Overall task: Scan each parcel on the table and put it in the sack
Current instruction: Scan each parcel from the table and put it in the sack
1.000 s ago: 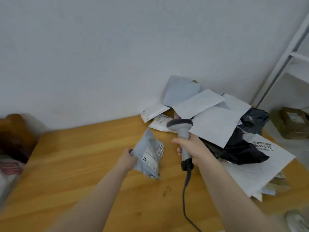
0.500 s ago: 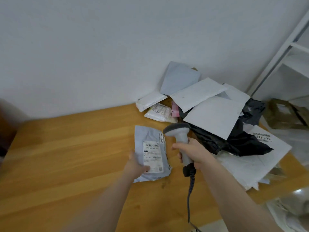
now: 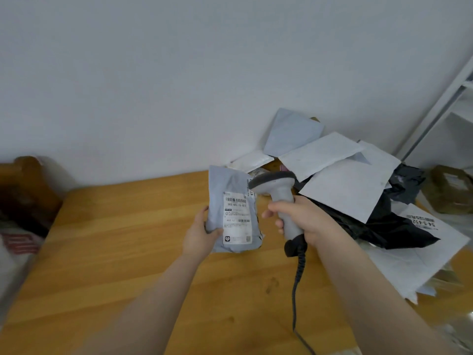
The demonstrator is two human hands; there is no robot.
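Left hand (image 3: pixel 202 235) holds the grey parcel (image 3: pixel 234 183) upright above the bench (image 3: pixel 122 234), gripping near its lower left corner; thumb lies across the front face, the fingers sit behind the parcel and are mostly hidden; grip reads as clamped on the parcel. White label (image 3: pixel 236 219) faces the camera on the parcel's lower half; two barcodes visible on it.

Right hand (image 3: pixel 304 219) is wrapped round the handle of the scanner (image 3: pixel 277 185); fingers (image 3: pixel 275 208) curled tight on the grip. Scanner head sits at the parcel's upper right edge and overlaps it in view; contact or a gap, cannot tell. Dark coiled cable (image 3: pixel 297 285) drops from the handle base toward the bottom of the frame.

Pile of parcels (image 3: pixel 343 190) at the far right of the bench, against the wall: white and grey mailers on top of a black poly bag (image 3: pixel 401 234); one white mailer at the right edge shows a printed label (image 3: pixel 422 221).

Left edge: blurred white material with red print (image 3: pixel 18 248); cannot tell what it is. Beyond the bench on the right: brown box (image 3: pixel 450 188) and a white shelf frame (image 3: pixel 435 116).
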